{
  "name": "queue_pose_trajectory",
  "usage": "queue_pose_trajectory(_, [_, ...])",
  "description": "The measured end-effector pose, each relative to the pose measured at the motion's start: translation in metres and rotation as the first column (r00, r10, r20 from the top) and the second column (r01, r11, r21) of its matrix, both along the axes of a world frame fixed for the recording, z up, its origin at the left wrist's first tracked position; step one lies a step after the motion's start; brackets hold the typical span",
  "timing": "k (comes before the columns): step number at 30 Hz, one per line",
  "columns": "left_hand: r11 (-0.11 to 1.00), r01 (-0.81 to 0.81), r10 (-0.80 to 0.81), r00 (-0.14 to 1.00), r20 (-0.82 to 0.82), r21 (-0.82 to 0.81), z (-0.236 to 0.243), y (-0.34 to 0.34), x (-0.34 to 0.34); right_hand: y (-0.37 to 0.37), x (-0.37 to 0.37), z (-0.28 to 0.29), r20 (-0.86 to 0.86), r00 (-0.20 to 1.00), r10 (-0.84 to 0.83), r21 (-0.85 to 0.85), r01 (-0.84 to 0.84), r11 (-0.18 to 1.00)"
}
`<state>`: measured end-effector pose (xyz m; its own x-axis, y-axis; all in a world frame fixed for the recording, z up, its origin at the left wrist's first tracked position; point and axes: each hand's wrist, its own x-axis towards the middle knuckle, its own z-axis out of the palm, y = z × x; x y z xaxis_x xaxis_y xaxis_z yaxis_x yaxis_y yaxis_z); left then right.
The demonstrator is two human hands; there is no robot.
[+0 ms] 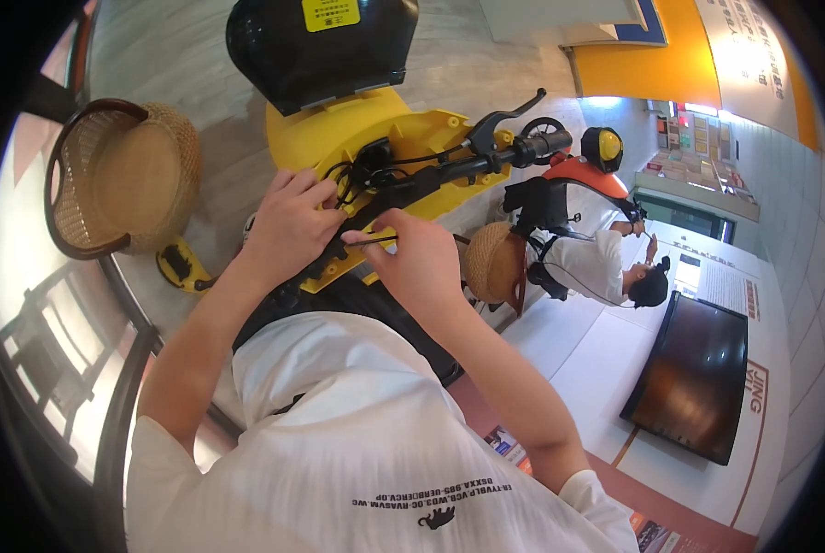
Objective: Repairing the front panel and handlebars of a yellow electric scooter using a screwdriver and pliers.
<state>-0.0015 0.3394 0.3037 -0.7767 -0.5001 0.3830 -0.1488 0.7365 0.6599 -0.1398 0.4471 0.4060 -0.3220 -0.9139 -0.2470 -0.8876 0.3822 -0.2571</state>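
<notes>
In front of me is a yellow scooter (297, 129) with its handlebar cover opened, baring black cables (340, 177) and the black handlebar (463, 169). Beside the cables, my left hand (292, 219) is closed with its fingers bent; the fingers hide whatever is between them. My right hand (420, 256) pinches a thin black rod-like piece (375, 241) close to the middle of the bar. Its exact kind is too small to make out. A black brake lever (509, 115) sticks out beyond the right grip (549, 144).
A black box (325, 60) sits at the scooter's far end. At left are a wicker chair (117, 175) and a yellow mirror (184, 265). To the right, a person (587, 263) in white sits by a red scooter (589, 173) and another wicker seat (492, 263). A screen (689, 378) hangs beyond.
</notes>
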Motion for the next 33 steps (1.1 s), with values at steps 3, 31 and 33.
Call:
queue_pose_trajectory(3, [1.0, 0.014, -0.014, 1.0, -0.004, -0.011, 0.0, -0.001, -0.001, 0.001, 0.004, -0.002, 0.069, 0.979, -0.191, 0.058, 0.187, 0.981])
queue_pose_trajectory(31, [0.996, 0.047, -0.043, 0.998, 0.054, -0.069, -0.006, -0.001, -0.002, 0.005, 0.009, -0.033, 0.743, -0.009, -0.669, 0.581, 0.505, 0.639])
queue_pose_trajectory(33, [0.995, 0.062, -0.057, 0.997, 0.06, -0.079, -0.007, -0.003, -0.004, 0.003, 0.012, -0.038, 0.688, 0.382, -0.617, 0.394, 0.518, 0.76])
